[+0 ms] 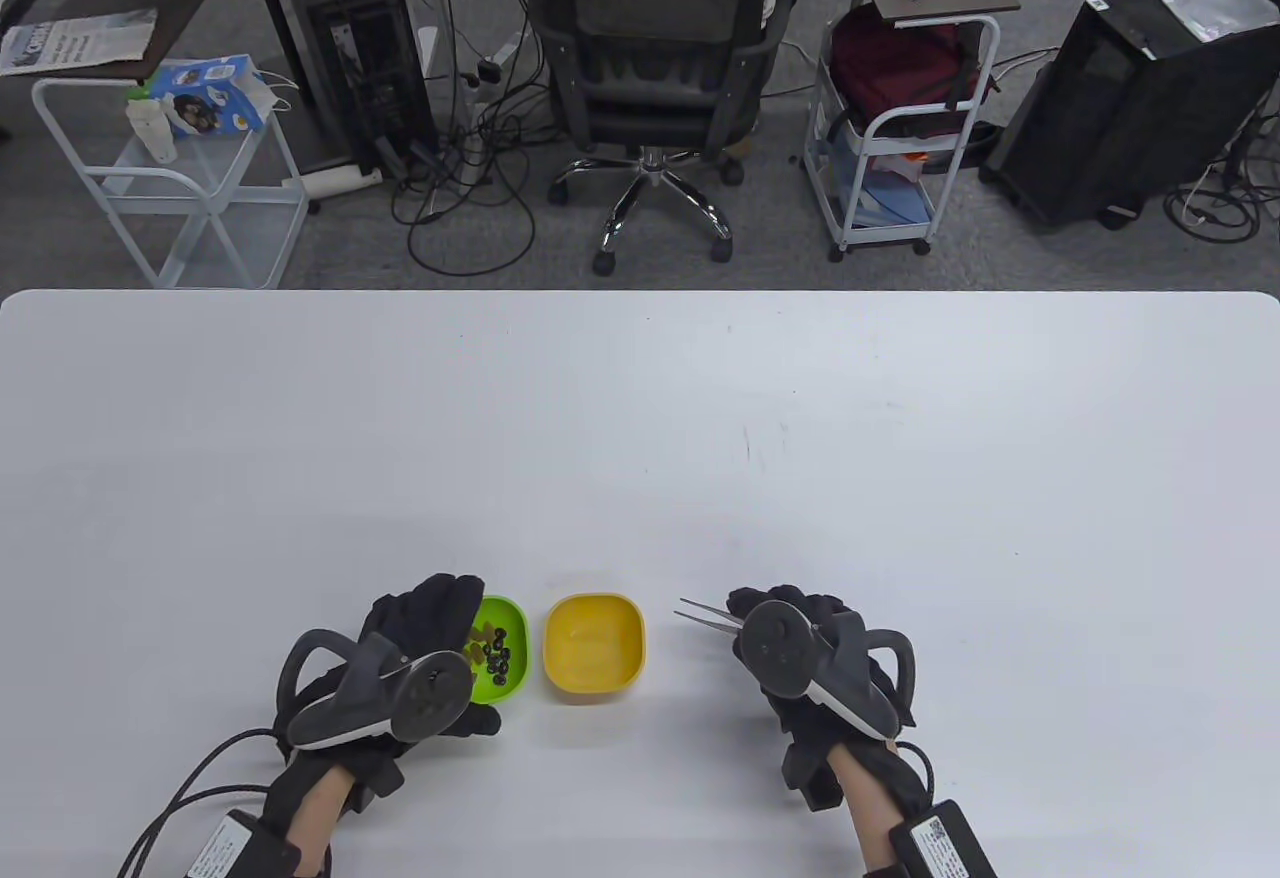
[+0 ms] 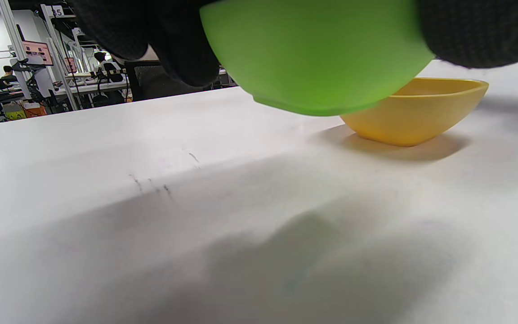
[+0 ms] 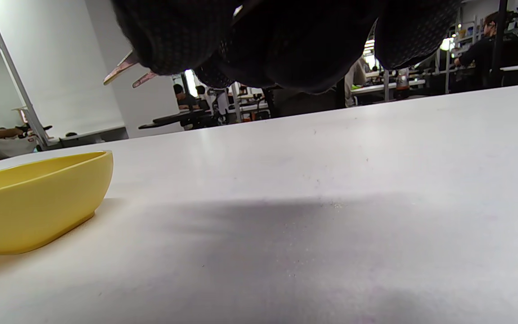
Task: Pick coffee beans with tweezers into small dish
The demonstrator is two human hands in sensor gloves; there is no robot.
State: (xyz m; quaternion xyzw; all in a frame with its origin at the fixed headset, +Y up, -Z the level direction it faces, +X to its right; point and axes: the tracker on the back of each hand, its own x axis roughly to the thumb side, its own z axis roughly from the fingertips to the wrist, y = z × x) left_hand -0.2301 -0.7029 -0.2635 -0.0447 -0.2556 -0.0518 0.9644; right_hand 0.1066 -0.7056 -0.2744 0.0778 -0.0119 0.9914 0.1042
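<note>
While left hand (image 1: 420, 658) gripped green dish (image 1: 500, 653) of beans (image 1: 497, 655), lifted, one empty yellow dish (image 1: 594, 644) sat beside; right hand (image 1: 800, 653) pinched tweezers (image 1: 708, 615), tips apart.

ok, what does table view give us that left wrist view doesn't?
Only the table view shows the coffee beans inside the green dish, the right hand holding the tweezers with tips apart and nothing between them, and the yellow dish with no beans in it.

Only the left wrist view shows the green dish lifted clear of the table, gripped by the left hand.

Both show the two dishes side by side and the left hand on the green one.
</note>
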